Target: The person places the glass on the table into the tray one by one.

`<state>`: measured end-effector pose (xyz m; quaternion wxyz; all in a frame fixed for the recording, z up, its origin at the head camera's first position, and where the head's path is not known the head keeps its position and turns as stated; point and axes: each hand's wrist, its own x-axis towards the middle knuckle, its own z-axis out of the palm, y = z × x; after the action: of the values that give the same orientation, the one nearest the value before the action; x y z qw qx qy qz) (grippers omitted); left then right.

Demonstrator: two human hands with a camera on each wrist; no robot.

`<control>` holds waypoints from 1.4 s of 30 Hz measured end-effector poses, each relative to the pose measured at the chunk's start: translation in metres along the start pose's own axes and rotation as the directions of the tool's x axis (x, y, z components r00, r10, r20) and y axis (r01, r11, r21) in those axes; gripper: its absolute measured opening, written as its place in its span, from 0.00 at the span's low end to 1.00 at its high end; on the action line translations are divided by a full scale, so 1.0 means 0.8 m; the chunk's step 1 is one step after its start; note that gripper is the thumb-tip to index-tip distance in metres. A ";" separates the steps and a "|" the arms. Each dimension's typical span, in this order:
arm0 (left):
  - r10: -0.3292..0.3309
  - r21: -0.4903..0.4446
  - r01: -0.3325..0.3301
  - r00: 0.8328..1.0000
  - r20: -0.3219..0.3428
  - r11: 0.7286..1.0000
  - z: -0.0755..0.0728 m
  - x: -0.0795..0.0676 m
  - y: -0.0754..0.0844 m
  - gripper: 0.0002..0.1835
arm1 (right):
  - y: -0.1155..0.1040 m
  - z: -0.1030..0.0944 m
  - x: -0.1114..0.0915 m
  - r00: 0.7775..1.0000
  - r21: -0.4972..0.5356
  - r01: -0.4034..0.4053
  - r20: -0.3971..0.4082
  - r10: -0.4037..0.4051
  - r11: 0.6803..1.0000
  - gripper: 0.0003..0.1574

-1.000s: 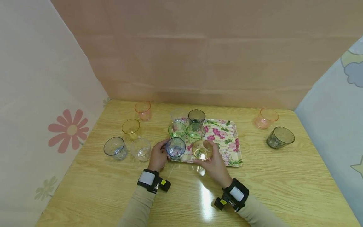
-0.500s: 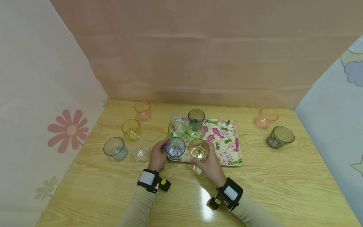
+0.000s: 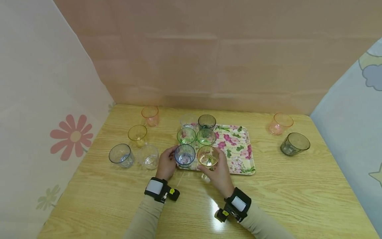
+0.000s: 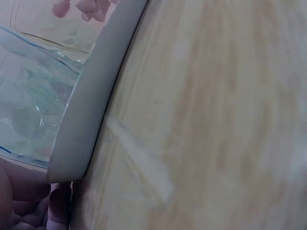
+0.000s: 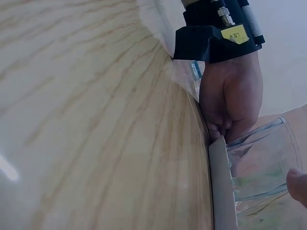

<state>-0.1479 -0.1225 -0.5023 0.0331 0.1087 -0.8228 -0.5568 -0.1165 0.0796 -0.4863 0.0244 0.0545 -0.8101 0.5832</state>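
Observation:
My right hand point(image 3: 219, 171) holds a yellow-rimmed glass point(image 3: 208, 156) upright over the front of the flowered tray point(image 3: 235, 149), thumb in front and fingers on its far right side. Just left of it stands a blue-rimmed glass point(image 3: 185, 156). My left hand point(image 3: 167, 164) grips the tray's front left corner, its fingers curled at the edge beside the blue glass. Two green glasses point(image 3: 186, 136) stand behind, then a clear glass point(image 3: 188, 121) and a dark grey glass point(image 3: 207, 122). In the right wrist view my thumb point(image 5: 298, 186) shows at the edge; the other fingers are out of view.
Left of the tray stand a pink glass point(image 3: 150, 116), an amber glass point(image 3: 138, 135), a blue-grey glass point(image 3: 121, 155) and a clear glass point(image 3: 148, 156). To the right are another pink glass point(image 3: 280, 123) and a smoky glass point(image 3: 294, 144). Patterned walls surround the wooden table point(image 3: 298, 192).
My right hand has moved left with the yellow glass, bringing it nearer the blue one, and slowed in the last half second. The left hand has stayed put.

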 end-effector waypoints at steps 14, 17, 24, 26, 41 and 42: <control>0.006 -0.018 -0.006 1.000 0.012 1.000 0.000 -0.001 -0.001 0.20 | -0.005 0.006 0.002 1.000 -0.044 -0.011 -0.010 0.011 0.999 0.60; 0.001 -0.023 0.000 1.000 0.016 1.000 -0.001 -0.001 -0.001 0.20 | -0.017 0.005 0.000 1.000 -0.048 -0.024 -0.002 0.024 0.999 0.59; -0.003 -0.024 0.003 1.000 0.014 1.000 0.000 -0.001 -0.001 0.21 | -0.016 0.006 0.001 1.000 -0.067 -0.008 -0.002 0.007 0.998 0.59; -0.006 -0.024 0.007 1.000 0.013 1.000 0.000 -0.001 -0.001 0.21 | -0.004 0.008 0.003 1.000 -0.079 0.004 -0.009 -0.005 0.997 0.61; -0.031 0.009 0.031 1.000 0.000 0.999 0.001 0.000 0.000 0.21 | -0.003 -0.015 -0.006 0.999 -0.061 -0.026 0.022 0.028 0.998 0.73; -0.031 0.006 0.031 1.000 0.000 0.999 0.001 0.000 0.001 0.21 | -0.004 -0.021 -0.006 0.999 -0.067 -0.030 0.029 0.032 0.997 0.71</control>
<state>-0.1479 -0.1218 -0.5021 0.0239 0.1215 -0.8226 -0.5549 -0.1119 0.0949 -0.4784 0.0050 0.0496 -0.8302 0.5553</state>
